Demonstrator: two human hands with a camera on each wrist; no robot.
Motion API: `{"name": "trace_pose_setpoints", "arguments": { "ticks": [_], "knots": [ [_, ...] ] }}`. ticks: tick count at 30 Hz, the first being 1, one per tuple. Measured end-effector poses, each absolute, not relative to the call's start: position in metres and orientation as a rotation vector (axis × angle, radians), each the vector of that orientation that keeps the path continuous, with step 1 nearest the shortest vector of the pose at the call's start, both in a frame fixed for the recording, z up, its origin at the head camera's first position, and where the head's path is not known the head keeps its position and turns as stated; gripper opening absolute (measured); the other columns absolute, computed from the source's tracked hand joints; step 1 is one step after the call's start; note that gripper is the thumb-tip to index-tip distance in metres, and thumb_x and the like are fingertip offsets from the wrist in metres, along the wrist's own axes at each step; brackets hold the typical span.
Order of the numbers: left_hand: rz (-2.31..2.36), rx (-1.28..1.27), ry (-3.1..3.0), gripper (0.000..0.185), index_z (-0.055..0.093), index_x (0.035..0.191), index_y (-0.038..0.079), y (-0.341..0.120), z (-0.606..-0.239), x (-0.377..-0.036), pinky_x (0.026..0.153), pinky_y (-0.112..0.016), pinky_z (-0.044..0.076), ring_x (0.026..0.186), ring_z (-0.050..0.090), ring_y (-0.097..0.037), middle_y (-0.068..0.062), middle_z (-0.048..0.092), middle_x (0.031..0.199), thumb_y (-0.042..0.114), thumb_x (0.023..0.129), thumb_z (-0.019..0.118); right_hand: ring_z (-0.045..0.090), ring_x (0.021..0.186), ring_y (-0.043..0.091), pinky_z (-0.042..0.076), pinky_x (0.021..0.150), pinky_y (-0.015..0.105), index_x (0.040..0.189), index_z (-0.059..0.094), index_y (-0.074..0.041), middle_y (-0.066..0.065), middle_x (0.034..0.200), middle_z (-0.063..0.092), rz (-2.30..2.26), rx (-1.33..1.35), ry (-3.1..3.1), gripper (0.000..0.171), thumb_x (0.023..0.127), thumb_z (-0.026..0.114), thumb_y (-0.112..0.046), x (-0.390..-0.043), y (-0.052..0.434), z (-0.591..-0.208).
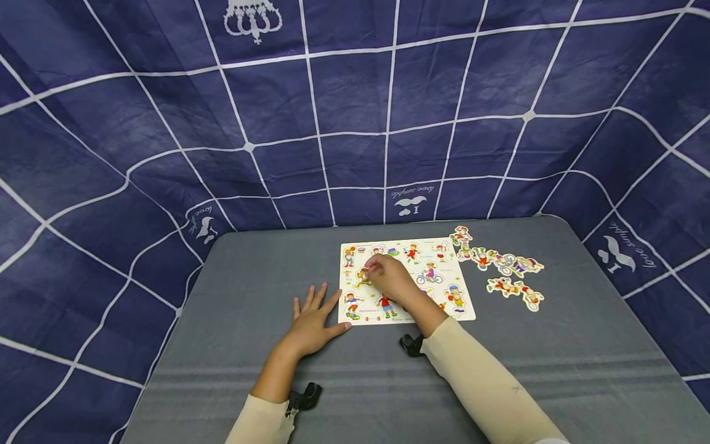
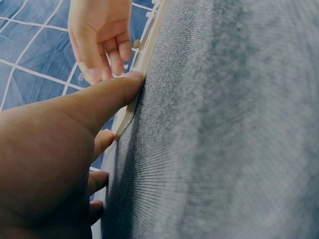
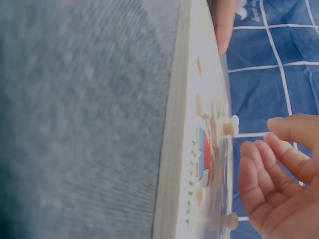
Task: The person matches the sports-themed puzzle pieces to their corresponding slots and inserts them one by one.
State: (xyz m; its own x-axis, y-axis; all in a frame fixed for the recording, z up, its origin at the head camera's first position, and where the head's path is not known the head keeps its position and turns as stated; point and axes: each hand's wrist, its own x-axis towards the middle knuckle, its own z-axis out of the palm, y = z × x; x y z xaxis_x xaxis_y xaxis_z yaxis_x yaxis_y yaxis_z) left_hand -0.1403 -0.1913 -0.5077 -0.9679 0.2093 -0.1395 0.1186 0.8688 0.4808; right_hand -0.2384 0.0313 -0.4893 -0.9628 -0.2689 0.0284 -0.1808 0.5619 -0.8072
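Note:
A white wooden peg puzzle board (image 1: pixel 409 322) printed with sports figures lies on the grey table. My right hand (image 1: pixel 391 279) is above the board's left half, close to a running-figure piece (image 1: pixel 363 279). In the right wrist view its fingers are loosely bent, thumb near the index finger, with nothing visible between them. A small knob (image 3: pixel 233 125) stands up from the board beside those fingertips, apart from them. My left hand (image 1: pixel 310 325) rests on the table with fingers spread, its thumb (image 2: pixel 119 89) touching the board's near-left edge.
Loose figure pieces lie on the table right of the board: a row (image 1: pixel 481 259) running from its far right corner, and a pair (image 1: pixel 503 286) nearer. A dark blue cloth (image 1: pixel 355 160) with white lines rises behind and at both sides of the table.

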Motion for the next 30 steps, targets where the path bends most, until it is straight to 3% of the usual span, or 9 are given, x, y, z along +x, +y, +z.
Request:
{"name": "trace_pose_setpoints", "arguments": {
  "ticks": [16, 30],
  "knots": [
    [0.708, 0.240, 2.860, 0.081, 0.037, 0.158, 0.030, -0.190, -0.508, -0.140, 0.120, -0.072, -0.004, 0.159, 0.003, -0.040, -0.012, 0.017, 0.170, 0.061, 0.090, 0.066, 0.067, 0.090, 0.015, 0.056, 0.085, 0.032, 0.108, 0.074, -0.011, 0.004, 0.099, 0.072, -1.674, -0.376, 2.648, 0.017, 0.094, 0.073, -0.020, -0.229, 0.050, -0.486],
    [0.712, 0.235, 2.852, 0.081, 0.036, 0.158, 0.031, -0.191, -0.508, -0.141, 0.120, -0.071, -0.005, 0.159, 0.002, -0.039, -0.011, 0.017, 0.171, 0.062, 0.090, 0.066, 0.065, 0.090, 0.011, 0.052, 0.077, 0.017, 0.113, 0.072, -0.011, 0.006, 0.103, 0.073, -1.823, -0.336, 2.577, 0.018, 0.097, 0.069, -0.020, -0.217, 0.064, -0.479]
  ]
}}
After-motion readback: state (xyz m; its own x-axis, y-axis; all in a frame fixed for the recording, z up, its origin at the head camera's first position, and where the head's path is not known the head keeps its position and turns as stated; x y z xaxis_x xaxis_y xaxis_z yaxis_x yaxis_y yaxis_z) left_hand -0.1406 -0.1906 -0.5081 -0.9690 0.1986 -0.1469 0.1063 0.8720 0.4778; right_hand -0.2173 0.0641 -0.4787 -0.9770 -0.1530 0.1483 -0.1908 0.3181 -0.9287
